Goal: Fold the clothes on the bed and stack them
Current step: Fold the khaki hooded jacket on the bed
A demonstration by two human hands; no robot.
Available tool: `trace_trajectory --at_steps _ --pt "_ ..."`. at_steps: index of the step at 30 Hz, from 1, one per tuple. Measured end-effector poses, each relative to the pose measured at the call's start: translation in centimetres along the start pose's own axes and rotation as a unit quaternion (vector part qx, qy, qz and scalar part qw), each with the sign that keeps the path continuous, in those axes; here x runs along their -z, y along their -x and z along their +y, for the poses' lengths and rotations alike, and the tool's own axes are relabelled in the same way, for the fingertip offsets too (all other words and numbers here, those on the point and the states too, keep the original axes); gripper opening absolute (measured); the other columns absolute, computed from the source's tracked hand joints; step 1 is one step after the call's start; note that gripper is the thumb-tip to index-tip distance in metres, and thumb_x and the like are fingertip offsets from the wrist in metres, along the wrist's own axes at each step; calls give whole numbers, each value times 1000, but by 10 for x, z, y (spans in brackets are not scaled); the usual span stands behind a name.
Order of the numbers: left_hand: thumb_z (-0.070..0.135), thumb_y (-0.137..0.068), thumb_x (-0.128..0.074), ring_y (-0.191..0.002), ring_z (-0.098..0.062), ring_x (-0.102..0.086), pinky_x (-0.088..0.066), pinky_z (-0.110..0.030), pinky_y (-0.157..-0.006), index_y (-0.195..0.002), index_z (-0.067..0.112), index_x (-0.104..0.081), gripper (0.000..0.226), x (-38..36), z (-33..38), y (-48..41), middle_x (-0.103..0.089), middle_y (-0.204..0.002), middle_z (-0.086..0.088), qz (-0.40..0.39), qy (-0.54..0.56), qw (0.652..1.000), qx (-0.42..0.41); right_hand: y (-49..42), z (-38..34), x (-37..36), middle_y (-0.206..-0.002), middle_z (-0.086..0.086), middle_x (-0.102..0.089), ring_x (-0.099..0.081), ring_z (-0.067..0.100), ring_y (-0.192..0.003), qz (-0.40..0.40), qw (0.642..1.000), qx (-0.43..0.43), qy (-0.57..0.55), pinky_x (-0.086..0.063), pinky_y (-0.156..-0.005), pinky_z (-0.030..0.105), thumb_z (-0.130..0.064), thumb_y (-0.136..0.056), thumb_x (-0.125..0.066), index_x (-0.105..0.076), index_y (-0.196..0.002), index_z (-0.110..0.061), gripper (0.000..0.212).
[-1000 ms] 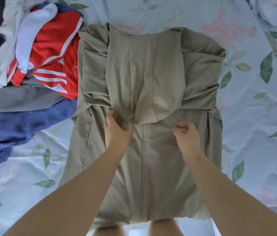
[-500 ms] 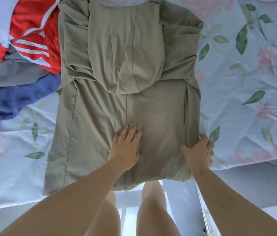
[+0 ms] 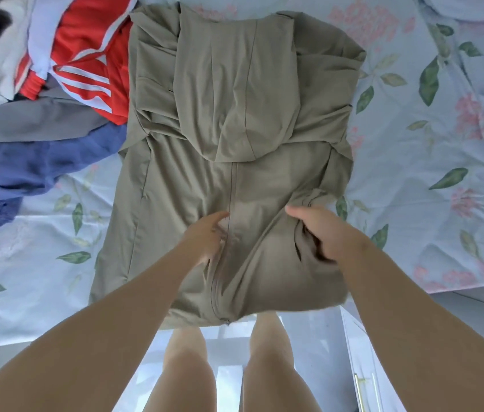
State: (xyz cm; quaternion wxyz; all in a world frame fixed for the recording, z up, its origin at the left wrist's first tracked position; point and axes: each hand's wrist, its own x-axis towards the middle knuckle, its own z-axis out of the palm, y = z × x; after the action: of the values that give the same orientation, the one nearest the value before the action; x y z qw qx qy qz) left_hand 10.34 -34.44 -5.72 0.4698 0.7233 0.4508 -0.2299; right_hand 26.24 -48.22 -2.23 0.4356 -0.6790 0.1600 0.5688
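A khaki zip jacket (image 3: 193,185) lies flat on the floral bedsheet (image 3: 431,162), hood and sleeves folded in over its upper half, hem hanging over the bed's near edge. My left hand (image 3: 208,236) rests on the zip line in the lower middle, fingers fairly straight. My right hand (image 3: 321,230) grips a bunch of fabric at the jacket's lower right side and has drawn it inward, so the cloth wrinkles there.
A heap of unfolded clothes sits at the upper left: a red garment with white stripes (image 3: 86,69), a grey one (image 3: 32,123), a blue one (image 3: 20,176), white and dark pieces. My bare legs (image 3: 187,376) stand at the bed's edge.
My right hand moved from the jacket's lower right edge inward, pulling a fold of fabric with it. My left hand stayed on the zip and shifted slightly.
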Motion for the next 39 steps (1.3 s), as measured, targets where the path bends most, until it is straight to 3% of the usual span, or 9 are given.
trace_trajectory --at_steps 3,7,14,19,23,26,31,35,39 --pt "9 -98 -36 -118 -21 -51 -35 -19 -88 -134 22 -51 41 13 1 -5 -54 -134 -3 45 31 998 0 -14 -28 -11 -106 10 -64 -61 22 -89 63 988 3 -138 -50 -78 32 -22 -93 -58 -60 -109 -7 22" --pt "22 -99 -43 -108 -12 -48 -34 -20 -89 -132 19 -52 34 22 -4 0 -55 -123 3 99 118 988 -5 -27 -37 -16 -110 5 -61 -58 20 -95 104 965 73 -229 -48 -85 32 -23 -92 -57 -50 -129 -8 40" --pt "50 -84 -62 -137 -17 -33 -31 -43 -111 -146 28 -28 75 11 -35 12 -33 -150 4 -13 -90 994 -62 -20 3 -19 -146 3 -35 -34 29 -134 123 953 109 253 -28 -111 48 -40 -79 -69 -14 -149 -25 90" --pt "46 -89 -57 -139 -18 -29 -29 -39 -112 -146 25 -29 67 6 -38 10 -32 -151 1 16 -135 988 -70 -10 9 -17 -97 2 -52 -49 29 -110 134 840 121 512 -25 -97 38 -37 -84 -61 -49 -81 -16 24" --pt "34 -90 -60 -133 -18 -37 -30 -29 -106 -140 21 -39 55 12 -33 14 -39 -145 0 39 -98 990 -89 6 -7 -27 -61 3 -45 -48 25 -73 111 791 212 563 -32 -94 32 -25 -89 -53 -33 -61 -13 37" --pt "26 -90 -60 -125 -15 -42 -30 -22 -95 -128 21 -49 40 23 -27 20 -46 -136 3 61 -89 988 -107 17 -27 -31 -68 6 -51 -51 22 -69 58 862 171 474 -39 -68 32 -25 -88 -56 -47 -69 -5 29" --pt "29 -97 -49 -105 -12 -56 -39 -22 -83 -113 20 -59 21 41 -5 39 -60 -107 8 109 65 985 -119 41 -59 -43 -99 13 -65 -62 24 -83 4 999 6 51 -51 -75 34 -20 -91 -61 -60 -107 -4 23" --pt "49 -90 -44 -95 -8 -58 -42 -19 -83 -99 29 -58 27 53 4 52 -62 -98 9 112 180 965 -155 47 -74 -62 -55 12 -62 -62 21 -47 -7 974 -69 -214 -55 -53 27 -12 -98 -47 -52 -76 -4 24" --pt "43 -85 -58 -99 -7 -55 -42 -5 -77 -111 27 -52 31 62 3 56 -59 -105 10 76 281 947 -138 45 -87 -82 -28 8 -44 -39 13 -16 18 925 -92 -368 -29 -23 16 2 -98 -36 -43 -68 -4 32"
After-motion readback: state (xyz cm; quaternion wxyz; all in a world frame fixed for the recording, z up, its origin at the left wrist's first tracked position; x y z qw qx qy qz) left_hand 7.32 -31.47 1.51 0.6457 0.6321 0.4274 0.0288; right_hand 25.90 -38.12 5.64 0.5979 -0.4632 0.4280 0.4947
